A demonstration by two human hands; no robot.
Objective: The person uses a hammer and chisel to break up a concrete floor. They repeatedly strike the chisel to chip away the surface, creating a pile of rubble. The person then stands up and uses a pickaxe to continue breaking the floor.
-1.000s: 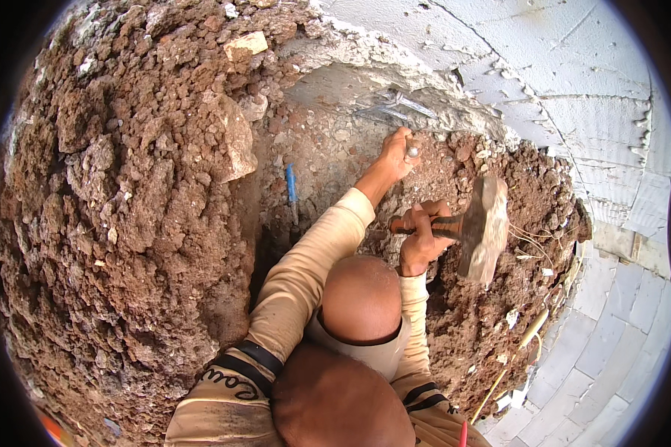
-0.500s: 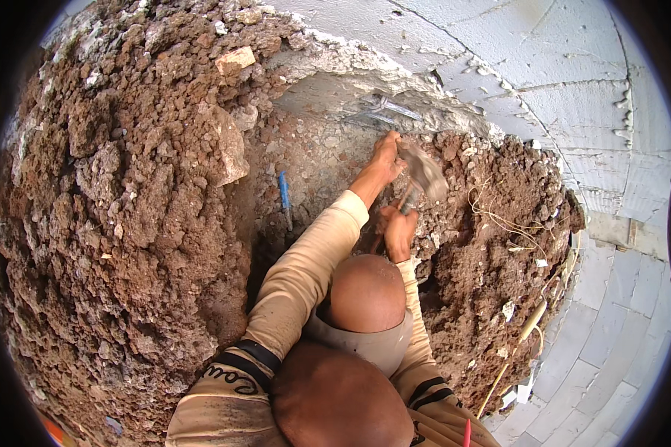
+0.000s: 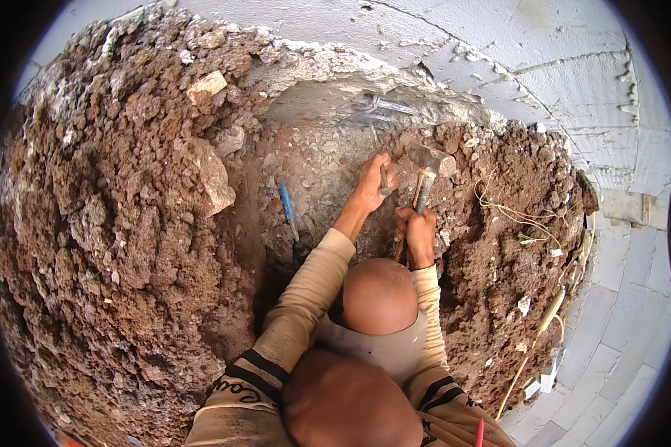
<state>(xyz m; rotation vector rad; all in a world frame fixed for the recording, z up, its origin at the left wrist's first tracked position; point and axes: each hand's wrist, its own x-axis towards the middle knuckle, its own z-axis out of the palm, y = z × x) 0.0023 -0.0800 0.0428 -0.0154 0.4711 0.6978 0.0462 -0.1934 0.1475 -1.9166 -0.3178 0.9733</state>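
Note:
My left hand is closed round a metal chisel, whose blunt end sticks out of the fist toward me. Past the knuckles, its thin shaft seems to run on toward the broken concrete, though the tip is hard to make out. My right hand grips the handle of a hammer. The heavy, dusty hammer head is raised just right of the left fist, apart from the chisel. Left of my left hand, a blue rod with a metal end stands tilted in the rubble.
Rough brown soil rises high on the left, with more soil on the right. Metal bars show in the hollow under the grey wall. Loose cord lies on the right bank beside a block-paved floor. My bare knees are between my arms.
The hammer, blurred close to the left fist before, is now clear of it to the right. My left hand has turned and come nearer, so the chisel's end shows. The whole view has shifted slightly.

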